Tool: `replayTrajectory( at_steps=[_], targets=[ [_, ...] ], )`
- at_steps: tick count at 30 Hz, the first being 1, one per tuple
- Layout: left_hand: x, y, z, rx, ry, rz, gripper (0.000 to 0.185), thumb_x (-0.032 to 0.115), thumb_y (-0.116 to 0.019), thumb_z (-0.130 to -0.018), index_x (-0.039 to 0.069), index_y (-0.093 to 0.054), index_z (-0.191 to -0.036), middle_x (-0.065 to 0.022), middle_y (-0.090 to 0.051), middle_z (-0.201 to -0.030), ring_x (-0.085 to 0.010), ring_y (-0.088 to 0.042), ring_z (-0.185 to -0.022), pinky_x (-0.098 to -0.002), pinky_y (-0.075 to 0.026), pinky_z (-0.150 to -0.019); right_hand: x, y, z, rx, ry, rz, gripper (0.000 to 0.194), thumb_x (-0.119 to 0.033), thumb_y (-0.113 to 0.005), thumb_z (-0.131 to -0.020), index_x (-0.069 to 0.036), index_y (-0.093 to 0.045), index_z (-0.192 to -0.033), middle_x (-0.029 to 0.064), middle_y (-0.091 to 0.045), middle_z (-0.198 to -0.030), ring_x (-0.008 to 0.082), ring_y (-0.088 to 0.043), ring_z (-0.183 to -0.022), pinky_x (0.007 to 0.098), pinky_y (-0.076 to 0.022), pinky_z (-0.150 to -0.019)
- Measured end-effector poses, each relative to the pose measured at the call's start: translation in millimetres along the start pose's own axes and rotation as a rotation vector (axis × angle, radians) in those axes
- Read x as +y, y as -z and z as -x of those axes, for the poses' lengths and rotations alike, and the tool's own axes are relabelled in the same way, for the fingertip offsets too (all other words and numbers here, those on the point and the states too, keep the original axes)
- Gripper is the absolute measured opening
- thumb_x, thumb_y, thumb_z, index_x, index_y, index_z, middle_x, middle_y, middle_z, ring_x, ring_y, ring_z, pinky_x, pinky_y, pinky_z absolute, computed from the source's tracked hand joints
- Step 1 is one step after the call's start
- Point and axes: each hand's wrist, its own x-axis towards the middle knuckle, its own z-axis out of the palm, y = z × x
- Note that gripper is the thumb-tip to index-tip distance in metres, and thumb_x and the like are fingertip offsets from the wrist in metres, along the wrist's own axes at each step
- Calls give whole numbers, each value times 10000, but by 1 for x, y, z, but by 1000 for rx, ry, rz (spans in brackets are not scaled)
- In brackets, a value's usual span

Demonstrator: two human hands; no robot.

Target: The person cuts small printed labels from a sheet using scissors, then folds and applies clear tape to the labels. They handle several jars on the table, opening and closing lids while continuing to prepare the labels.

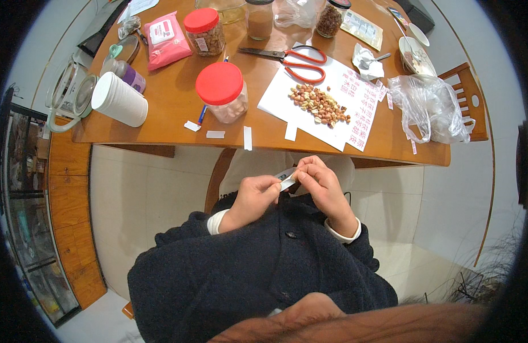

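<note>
My left hand [252, 196] and my right hand [323, 185] meet in front of my dark coat, just short of the table's front edge. Thumbs and fingers of both pinch a small white strip [287, 184], which looks like paper or label tape. Part of a pale rounded thing shows behind the strip, too covered to identify. On the table ahead, shelled peanuts [319, 105] lie heaped on white paper sheets [285, 92] that bear red handwriting. Red-handled scissors [304, 64] rest across the sheets' far edge. A red-lidded plastic jar [222, 92] with pale contents stands left of the sheets.
White strips [247, 138] stick along the front edge of the wooden table [169, 124]. At left are stacked white cups [120, 100], a glass pitcher [67, 96] and pink wipes [166, 40]. A plastic bag [433, 109] and a bowl [416, 55] sit at right.
</note>
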Motion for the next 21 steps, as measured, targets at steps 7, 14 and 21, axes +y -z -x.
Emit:
replayTrajectory(
  at_steps=[7, 14, 21],
  targets=[
    [-3, 2, -2, -9, 0, -3, 176, 112, -576, -891, -17, -695, -888, -7, -612, -671, -70, -550, -623, -242, -431, -570, 2, -1, -1, 2, 95, 131, 145, -132, -677, -826, 8, -666, -861, 112, -594, -942, 209, -609, -882, 347, -485, -741],
    [-6, 0, -4, 83, -103, -83, 158, 81, -586, -896, -30, -683, -838, 4, -604, -668, -55, -524, -620, -233, -407, -553, -4, -13, 2, 102, 127, 261, 109, -115, -677, -802, -23, -623, -825, 115, -579, -947, 277, -570, -925, 391, -425, -817],
    [-10, 1, -8, 120, -185, -108, 150, 69, -590, -888, -44, -681, -851, 1, -609, -693, -55, -524, -645, -232, -411, -566, -12, -27, 10, 215, 263, 568, 137, -83, -659, -786, -43, -563, -874, 105, -554, -1019, 293, -523, -1001, 418, -326, -898]
  ],
)
